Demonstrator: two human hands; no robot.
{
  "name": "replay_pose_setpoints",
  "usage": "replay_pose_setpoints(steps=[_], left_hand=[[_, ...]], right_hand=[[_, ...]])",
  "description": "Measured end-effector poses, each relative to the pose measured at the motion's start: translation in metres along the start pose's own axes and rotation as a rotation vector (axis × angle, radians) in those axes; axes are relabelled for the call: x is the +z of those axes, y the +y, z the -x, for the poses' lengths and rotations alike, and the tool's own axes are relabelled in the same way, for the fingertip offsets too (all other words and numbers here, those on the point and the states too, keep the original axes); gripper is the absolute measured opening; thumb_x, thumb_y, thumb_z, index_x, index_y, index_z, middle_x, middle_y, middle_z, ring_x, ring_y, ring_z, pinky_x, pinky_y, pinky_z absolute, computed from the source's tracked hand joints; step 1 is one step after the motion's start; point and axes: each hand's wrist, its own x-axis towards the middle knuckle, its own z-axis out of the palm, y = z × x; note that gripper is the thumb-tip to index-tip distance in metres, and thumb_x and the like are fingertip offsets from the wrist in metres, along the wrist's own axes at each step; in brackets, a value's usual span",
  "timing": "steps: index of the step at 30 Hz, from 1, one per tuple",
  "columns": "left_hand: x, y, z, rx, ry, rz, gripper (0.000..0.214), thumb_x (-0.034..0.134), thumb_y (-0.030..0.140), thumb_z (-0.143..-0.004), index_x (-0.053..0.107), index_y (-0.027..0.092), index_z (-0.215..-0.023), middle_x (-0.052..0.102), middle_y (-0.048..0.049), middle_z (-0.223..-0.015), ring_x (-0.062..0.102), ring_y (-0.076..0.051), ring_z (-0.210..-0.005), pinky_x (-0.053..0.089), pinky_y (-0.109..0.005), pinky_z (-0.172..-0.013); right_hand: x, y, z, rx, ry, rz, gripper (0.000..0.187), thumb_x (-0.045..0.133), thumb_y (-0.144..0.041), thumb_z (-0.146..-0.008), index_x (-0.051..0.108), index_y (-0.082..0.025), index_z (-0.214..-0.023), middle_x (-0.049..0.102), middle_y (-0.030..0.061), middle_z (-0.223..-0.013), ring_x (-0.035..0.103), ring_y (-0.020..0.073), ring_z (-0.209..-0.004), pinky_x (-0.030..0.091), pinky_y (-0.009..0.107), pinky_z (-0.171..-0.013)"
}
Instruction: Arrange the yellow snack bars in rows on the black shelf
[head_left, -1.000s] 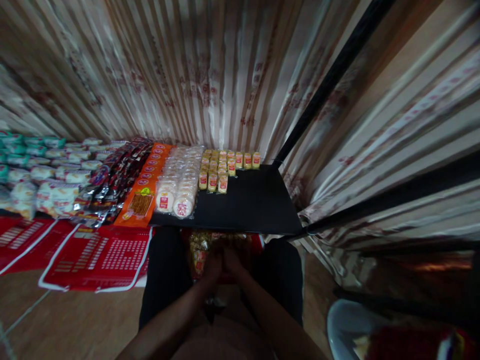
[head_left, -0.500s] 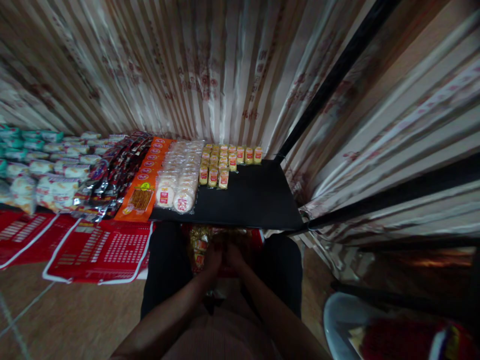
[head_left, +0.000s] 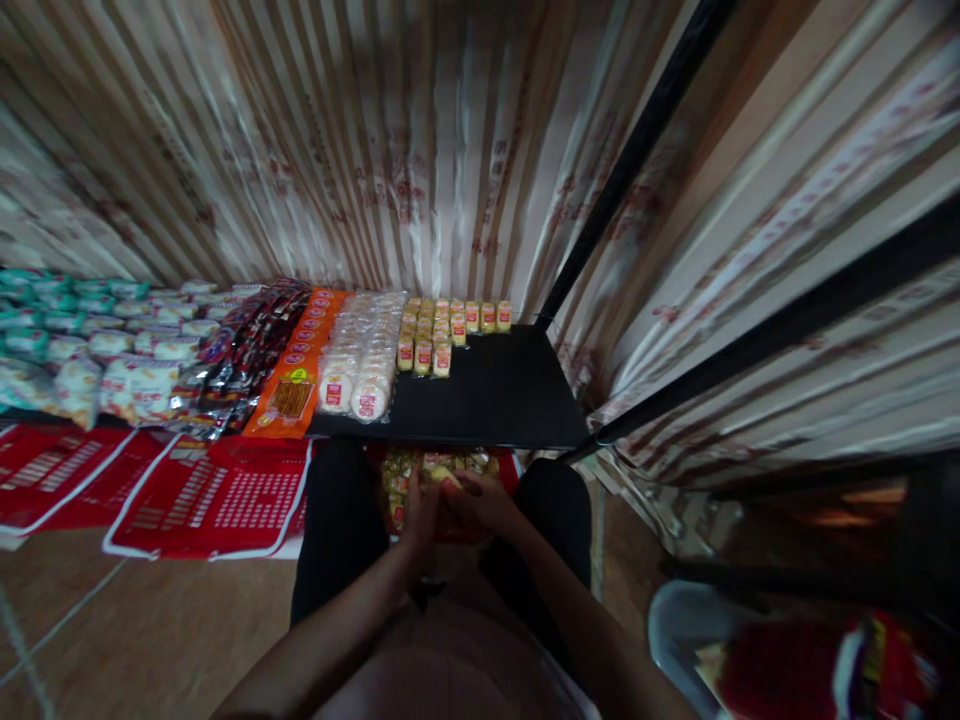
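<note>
Between my legs, my left hand (head_left: 421, 512) and my right hand (head_left: 486, 502) meet over a red basket (head_left: 516, 468). The fingers of both close on a small yellow wrapped snack cake (head_left: 442, 476); the exact grip is dim and blurred. More yellow wrapped snack cakes (head_left: 395, 478) fill the basket below them. Just beyond, on the black shelf (head_left: 499, 395), a block of upright yellow snack cakes (head_left: 423, 354) stands in rows. Left of that block lie two rows of round rice crackers (head_left: 369, 393) in clear wrappers.
Orange snack packs (head_left: 289, 395), dark shiny packets (head_left: 232, 365) and white packets (head_left: 142, 385) line the shelf leftward. Red baskets (head_left: 217, 495) with white handles sit under it. A black pole (head_left: 615, 200) rises at the shelf's right end. At lower right is a pale tub (head_left: 675, 630).
My hands have come up slightly from inside the basket, and a yellow snack cake now shows between them. The view has shifted a little to the right.
</note>
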Motion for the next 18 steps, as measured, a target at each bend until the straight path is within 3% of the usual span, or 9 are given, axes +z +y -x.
replay_pose_setpoints(steps=[4, 7, 9, 13, 16, 18], left_hand=[[0.001, 0.016, 0.009, 0.01, -0.14, 0.11, 0.034, 0.051, 0.037, -0.074, 0.053, 0.017, -0.101, 0.057, 0.0023, -0.062, 0.054, -0.011, -0.054, 0.044, -0.023, -0.054], [0.002, 0.023, 0.011, -0.004, -0.192, 0.09, 0.028, 0.056, 0.041, -0.071, 0.058, 0.017, -0.084, 0.057, 0.0012, -0.06, 0.053, -0.011, -0.053, 0.042, -0.021, -0.051], [0.004, 0.029, 0.013, -0.023, -0.211, 0.11, 0.029, 0.06, 0.043, -0.069, 0.058, 0.017, -0.084, 0.057, 0.002, -0.059, 0.054, -0.01, -0.052, 0.042, -0.021, -0.051], [0.014, 0.049, 0.015, -0.087, -0.196, 0.242, 0.027, 0.061, 0.038, -0.074, 0.054, 0.015, -0.088, 0.062, -0.001, -0.063, 0.061, -0.011, -0.058, 0.046, -0.02, -0.055], [0.025, 0.069, 0.015, -0.112, -0.163, 0.369, 0.019, 0.056, 0.031, -0.08, 0.05, 0.014, -0.087, 0.065, -0.0046, -0.068, 0.064, -0.012, -0.063, 0.05, -0.021, -0.06], [0.032, 0.078, 0.015, -0.111, -0.169, 0.437, 0.014, 0.053, 0.028, -0.083, 0.049, 0.014, -0.087, 0.066, -0.0069, -0.072, 0.066, -0.013, -0.067, 0.051, -0.023, -0.064]], right_hand=[[-0.025, -0.024, 0.001, -0.012, -0.137, -0.08, 0.036, 0.055, -0.023, -0.065, 0.067, -0.017, -0.099, 0.071, 0.0027, -0.086, 0.063, 0.0172, -0.076, 0.049, 0.029, -0.07], [-0.043, -0.041, -0.001, -0.007, -0.193, -0.132, 0.034, 0.056, -0.022, -0.062, 0.069, -0.016, -0.093, 0.07, 0.001, -0.079, 0.062, 0.0165, -0.072, 0.048, 0.028, -0.069], [-0.053, -0.049, -0.003, -0.021, -0.2, -0.141, 0.031, 0.058, -0.023, -0.062, 0.069, -0.017, -0.09, 0.069, 0.0013, -0.081, 0.062, 0.0161, -0.073, 0.048, 0.028, -0.069], [-0.063, -0.057, -0.01, -0.06, -0.084, -0.248, 0.041, 0.062, -0.027, -0.063, 0.063, -0.017, -0.103, 0.067, 0.002, -0.088, 0.061, 0.0138, -0.075, 0.048, 0.027, -0.07], [-0.058, -0.054, -0.017, -0.055, 0.092, -0.405, 0.051, 0.067, -0.03, -0.063, 0.055, -0.019, -0.111, 0.065, 0.0025, -0.09, 0.062, 0.0141, -0.078, 0.049, 0.028, -0.072], [-0.051, -0.049, -0.02, -0.037, 0.129, -0.501, 0.05, 0.069, -0.033, -0.062, 0.054, -0.019, -0.107, 0.066, 0.0033, -0.088, 0.063, 0.0159, -0.079, 0.049, 0.03, -0.074]])
